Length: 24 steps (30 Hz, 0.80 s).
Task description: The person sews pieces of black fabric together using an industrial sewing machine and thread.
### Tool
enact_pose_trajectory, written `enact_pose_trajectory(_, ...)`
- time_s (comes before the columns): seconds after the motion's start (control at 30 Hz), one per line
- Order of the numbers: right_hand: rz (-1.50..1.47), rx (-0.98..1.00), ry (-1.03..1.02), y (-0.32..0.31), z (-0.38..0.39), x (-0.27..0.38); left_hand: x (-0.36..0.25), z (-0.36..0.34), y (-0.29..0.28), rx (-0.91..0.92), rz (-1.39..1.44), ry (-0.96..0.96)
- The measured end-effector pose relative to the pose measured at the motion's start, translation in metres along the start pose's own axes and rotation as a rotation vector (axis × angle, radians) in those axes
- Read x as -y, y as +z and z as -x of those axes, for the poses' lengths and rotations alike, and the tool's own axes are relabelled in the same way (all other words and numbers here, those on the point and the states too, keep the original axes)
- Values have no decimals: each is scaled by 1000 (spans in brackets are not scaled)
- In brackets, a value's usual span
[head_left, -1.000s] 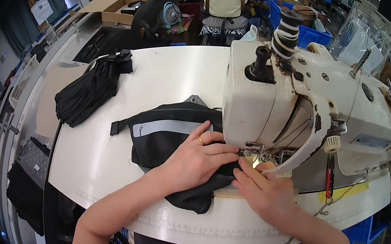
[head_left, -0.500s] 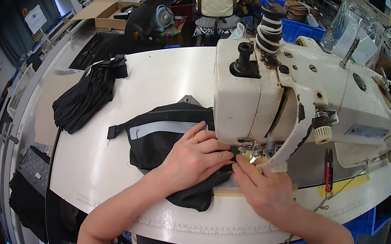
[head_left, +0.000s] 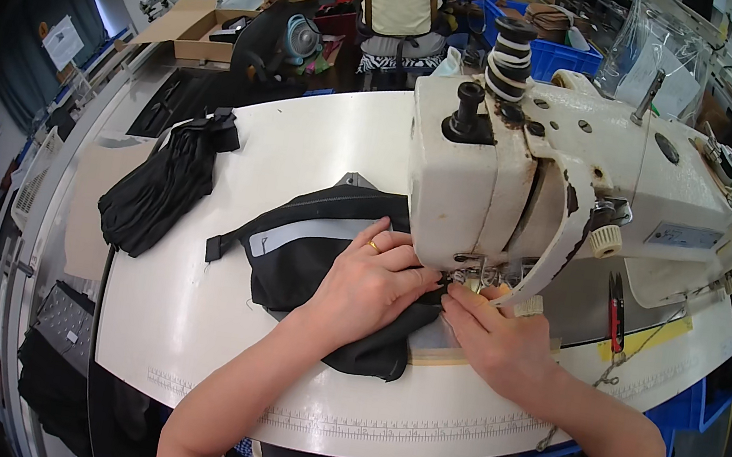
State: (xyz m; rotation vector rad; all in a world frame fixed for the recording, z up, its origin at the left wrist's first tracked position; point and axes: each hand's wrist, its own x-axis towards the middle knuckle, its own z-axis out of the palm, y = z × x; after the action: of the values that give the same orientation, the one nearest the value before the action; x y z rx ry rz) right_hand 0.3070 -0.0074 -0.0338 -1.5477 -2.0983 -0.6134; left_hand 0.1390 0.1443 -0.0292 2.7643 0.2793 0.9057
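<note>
A black fabric bag piece (head_left: 292,276) with a pale grey strip and a zip line lies beneath the head of a white sewing machine (head_left: 456,185). My left hand (head_left: 369,283), a ring on one finger, rests over the bag, its thumb and fingertips pinching the cloth near the presser foot (head_left: 477,280). My right hand (head_left: 500,343) is just right of it, fingers closed on the bag's edge beside the foot. The fingertips of both hands nearly meet. The edge under the foot is mostly hidden by my fingers and the machine.
Another gathered black fabric piece (head_left: 164,186) lies at the table's left. Red-handled thread snips (head_left: 616,315) lie right of the needle area, near a chain (head_left: 618,362). A printed ruler (head_left: 375,430) runs along the front edge. Beyond the table a person (head_left: 400,0) sits facing away.
The bag's lower edge has shifted slightly up and inward toward the machine, my hands moving with it. The whole view has also drifted a little.
</note>
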Motion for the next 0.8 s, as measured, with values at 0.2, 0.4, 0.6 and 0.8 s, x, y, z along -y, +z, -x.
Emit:
enact_pose_trajectory(0.2,-32,37,4,-3,-1,0,2,-1,1,15,11,-5)
enact_pose_trajectory(0.4,-69,64,-13,-7,-4,2,2,0,2,-17,28,-18)
enact_pose_trajectory(0.6,-149,-38,-6,-3,-5,4,-1,5,2,-38,-16,30)
enact_pose_trajectory(0.8,-350,-64,174,-11,-1,4,-12,11,0,-86,-130,-132)
